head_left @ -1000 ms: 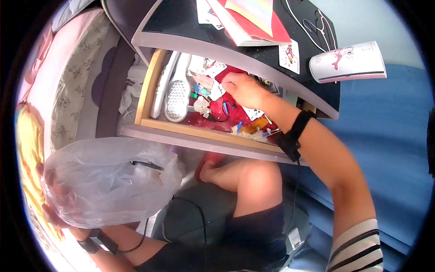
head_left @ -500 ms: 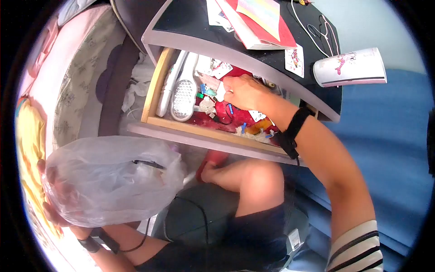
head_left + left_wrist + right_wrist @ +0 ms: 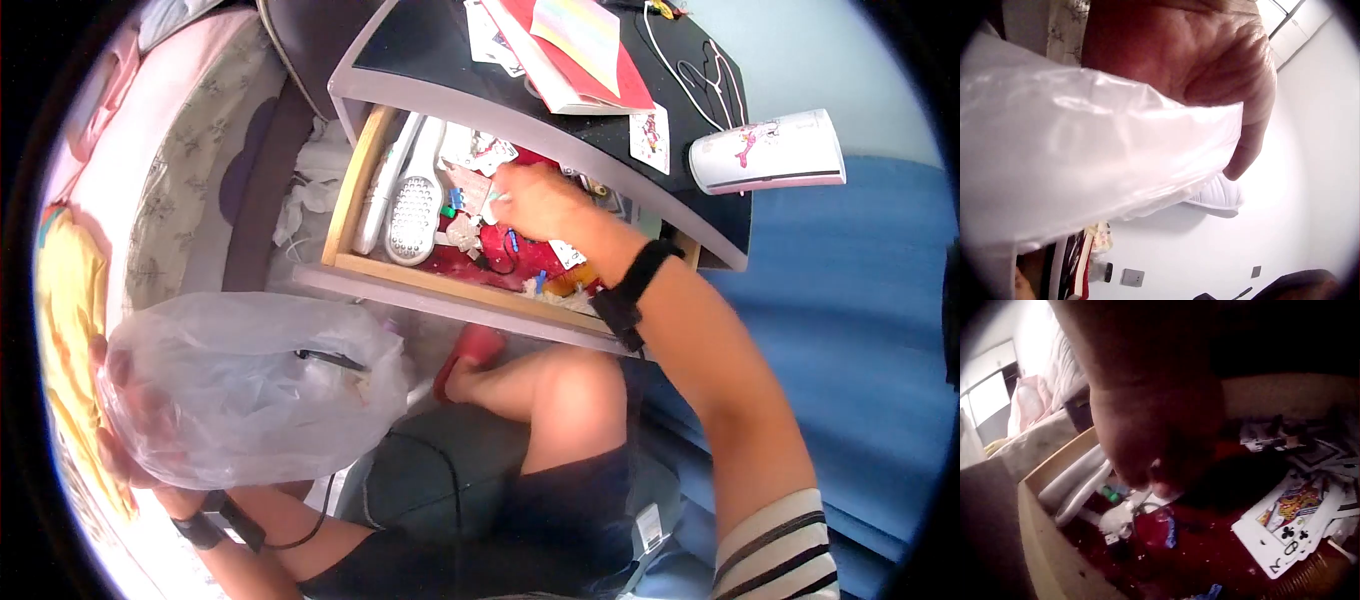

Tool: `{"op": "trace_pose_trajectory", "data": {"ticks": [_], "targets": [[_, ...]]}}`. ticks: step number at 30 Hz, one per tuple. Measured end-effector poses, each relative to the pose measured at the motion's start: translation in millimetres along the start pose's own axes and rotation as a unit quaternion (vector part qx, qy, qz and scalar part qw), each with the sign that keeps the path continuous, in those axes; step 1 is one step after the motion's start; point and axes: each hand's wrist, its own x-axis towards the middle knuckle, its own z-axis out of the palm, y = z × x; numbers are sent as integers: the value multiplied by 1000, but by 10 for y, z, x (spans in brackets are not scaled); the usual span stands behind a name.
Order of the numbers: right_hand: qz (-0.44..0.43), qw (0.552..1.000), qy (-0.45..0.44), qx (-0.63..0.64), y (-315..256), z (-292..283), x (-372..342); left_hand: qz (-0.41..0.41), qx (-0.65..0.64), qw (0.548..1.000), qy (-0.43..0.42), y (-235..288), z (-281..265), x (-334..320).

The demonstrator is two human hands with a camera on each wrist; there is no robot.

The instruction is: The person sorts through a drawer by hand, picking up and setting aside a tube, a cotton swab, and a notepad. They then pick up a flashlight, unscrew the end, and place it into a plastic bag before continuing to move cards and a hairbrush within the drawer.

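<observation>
A translucent plastic bag (image 3: 250, 390) bulges at the lower left of the head view, a dark slim thing (image 3: 335, 360) showing through it. My left hand (image 3: 1210, 59) grips the bag from its far left side, with its fingers partly hidden by the plastic. Inside a pulled-out drawer (image 3: 440, 275), my right hand (image 3: 545, 200) has its fingers curled and its fingertips pinch a small teal piece (image 3: 494, 198). Just left of these fingertips lie a blue clip (image 3: 457, 198), a green piece (image 3: 448, 211) and a pale lump (image 3: 463, 234).
A white foot file (image 3: 413, 215) lies along the drawer's left side. Playing cards (image 3: 1291, 512) and a brown comb (image 3: 1300, 578) are in its right part. On the black cabinet top are a red book (image 3: 590, 85), a paper cup (image 3: 770, 152) on its side and a white cable (image 3: 690, 80).
The head view has shifted, so the drawer appears farther right. The small teal piece has moved from beside the blue clip to my right fingertips. My left hand keeps hold of the bag.
</observation>
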Motion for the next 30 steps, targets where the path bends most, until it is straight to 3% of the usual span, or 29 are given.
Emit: {"op": "trace_pose_trajectory", "data": {"ticks": [1,3,5,8,9,11,13,15,18,19,22,25,27,30], "targets": [[40,998,8,44,13,-63,-18,-1,-8,1000,-9,6,-1,-1],[102,991,84,31,736,174,211,28,3,999,25,-27,21,-7],[122,973,195,-18,1099,247,261,3,-52,998,-38,7,0,9],[-33,996,77,11,829,147,143,-10,-85,994,-75,18,38,19],[-132,985,92,-66,640,178,98,-16,-97,991,-93,12,56,35],[-64,998,30,-6,50,84,-78,-32,-129,980,-146,2,91,75],[-56,998,-3,-19,-128,130,-80,-27,-120,983,-136,-6,94,76],[-93,983,-50,-152,-129,205,-15,-6,-77,995,-68,-8,66,29],[-57,993,-48,-92,-115,192,5,-18,-68,997,-33,37,-22,2],[-76,973,-71,-206,-176,126,-38,-15,-60,998,-25,39,-38,-5],[-47,956,-82,-276,-131,210,6,-13,-45,999,-14,42,-73,-9],[-130,967,-67,-207,-194,204,-29,-5,-32,999,2,25,-51,3],[-147,957,-107,-226,-183,258,35,22,4,999,45,-9,-12,-10],[-188,935,-134,-269,-138,274,93,8,6,999,31,28,-40,-15]]}}
